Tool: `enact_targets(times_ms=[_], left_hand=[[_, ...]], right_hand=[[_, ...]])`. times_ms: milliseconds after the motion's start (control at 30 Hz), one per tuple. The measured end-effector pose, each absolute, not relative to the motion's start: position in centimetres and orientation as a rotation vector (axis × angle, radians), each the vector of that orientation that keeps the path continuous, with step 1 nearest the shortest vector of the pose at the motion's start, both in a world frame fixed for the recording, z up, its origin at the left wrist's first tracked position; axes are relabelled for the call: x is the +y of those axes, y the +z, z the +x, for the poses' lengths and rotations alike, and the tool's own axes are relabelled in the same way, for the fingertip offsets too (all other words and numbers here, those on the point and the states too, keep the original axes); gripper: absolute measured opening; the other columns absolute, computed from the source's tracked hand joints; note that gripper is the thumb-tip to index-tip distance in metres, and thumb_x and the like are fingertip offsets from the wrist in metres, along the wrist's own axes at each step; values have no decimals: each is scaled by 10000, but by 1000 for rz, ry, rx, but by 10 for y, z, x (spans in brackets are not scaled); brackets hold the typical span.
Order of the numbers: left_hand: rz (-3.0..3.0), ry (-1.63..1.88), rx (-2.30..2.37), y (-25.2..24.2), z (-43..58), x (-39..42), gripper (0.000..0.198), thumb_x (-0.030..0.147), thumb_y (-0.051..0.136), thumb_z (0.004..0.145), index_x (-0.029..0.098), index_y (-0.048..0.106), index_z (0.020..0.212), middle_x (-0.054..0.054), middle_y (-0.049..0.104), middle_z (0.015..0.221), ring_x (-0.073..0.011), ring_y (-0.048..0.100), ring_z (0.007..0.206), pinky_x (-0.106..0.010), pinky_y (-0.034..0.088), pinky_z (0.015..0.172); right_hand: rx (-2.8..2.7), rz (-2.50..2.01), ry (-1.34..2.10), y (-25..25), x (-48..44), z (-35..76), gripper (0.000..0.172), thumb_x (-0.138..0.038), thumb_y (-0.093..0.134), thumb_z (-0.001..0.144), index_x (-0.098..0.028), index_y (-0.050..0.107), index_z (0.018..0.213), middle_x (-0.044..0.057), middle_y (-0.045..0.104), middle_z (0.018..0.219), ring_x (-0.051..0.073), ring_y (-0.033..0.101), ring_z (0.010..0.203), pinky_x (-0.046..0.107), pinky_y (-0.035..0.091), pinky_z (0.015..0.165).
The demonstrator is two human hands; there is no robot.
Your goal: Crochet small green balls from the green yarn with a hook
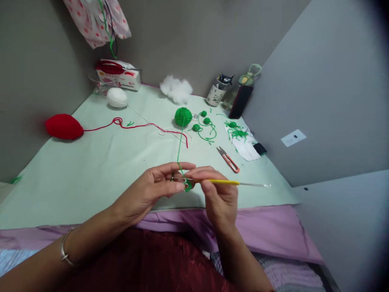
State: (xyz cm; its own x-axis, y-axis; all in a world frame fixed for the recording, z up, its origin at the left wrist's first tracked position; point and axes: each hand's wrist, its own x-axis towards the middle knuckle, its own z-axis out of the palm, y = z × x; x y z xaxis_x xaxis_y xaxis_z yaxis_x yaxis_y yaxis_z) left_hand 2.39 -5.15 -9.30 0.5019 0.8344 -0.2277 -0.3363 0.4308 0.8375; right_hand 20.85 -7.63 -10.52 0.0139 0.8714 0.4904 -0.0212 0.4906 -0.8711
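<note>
My left hand (165, 181) pinches a small piece of green crochet (188, 185) between thumb and fingers. A strand of green yarn runs over its index finger and up to the green yarn ball (183, 117) farther back on the table. In my right hand (220, 194) is a double-ended crochet hook (225, 182) with a yellow grip, held like a pencil. One metal end points left into the green piece; the other sticks out to the right. Exactly how the tip sits in the stitches is hidden by my fingers.
Thread snips (227, 159) lie right of centre. Behind are small green crocheted balls (206, 121), white stuffing (176, 89), and a red yarn ball (64, 126) and white yarn ball (117, 97) at left. A pen holder (217, 92), bottle (238, 91) and phone (241, 101) stand back right.
</note>
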Motion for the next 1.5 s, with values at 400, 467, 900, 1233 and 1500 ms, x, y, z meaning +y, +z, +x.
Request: enact_targets(times_ms=[400,467,900,1233,1500], left_hand=[[781,893,709,-91,26,-54,463,240,863,796,305,780,1247,33,637,812,-111,549,778,-237,434,802],[705,848,660,-91,26,-53,483,248,871,788,280,772,1259,29,637,786,-110,564,758,-235,450,783],[830,958,722,-93,31,-58,485,256,890,782,293,779,1253,32,677,816,-129,615,828,-272,474,894],[672,800,638,-96,19,-48,214,231,822,808,199,850,1018,-42,749,1065,-182,651,996,-381,438,1105],[833,779,673,-97,25,-52,386,251,838,792,293,810,1174,-19,764,1013,-199,632,1038,-335,425,1001]], right_hand=[[-2009,-853,10,-99,-93,217,334,-108,613,978,-239,690,1276,77,792,1113,203,753,989,350,657,832],[-2106,-842,-163,-99,-95,216,402,-59,660,936,-224,691,1301,98,777,1161,216,744,1053,348,657,878],[-1837,-865,154,-112,-81,212,310,-123,616,978,-312,749,1185,56,751,1052,203,735,959,348,640,769],[-1322,-810,666,-105,-79,217,200,-193,581,1015,-247,773,1028,28,738,856,149,664,687,320,574,628],[-1407,-771,876,-107,-78,211,172,-262,623,1012,-268,791,1045,47,780,973,177,712,837,341,597,745]])
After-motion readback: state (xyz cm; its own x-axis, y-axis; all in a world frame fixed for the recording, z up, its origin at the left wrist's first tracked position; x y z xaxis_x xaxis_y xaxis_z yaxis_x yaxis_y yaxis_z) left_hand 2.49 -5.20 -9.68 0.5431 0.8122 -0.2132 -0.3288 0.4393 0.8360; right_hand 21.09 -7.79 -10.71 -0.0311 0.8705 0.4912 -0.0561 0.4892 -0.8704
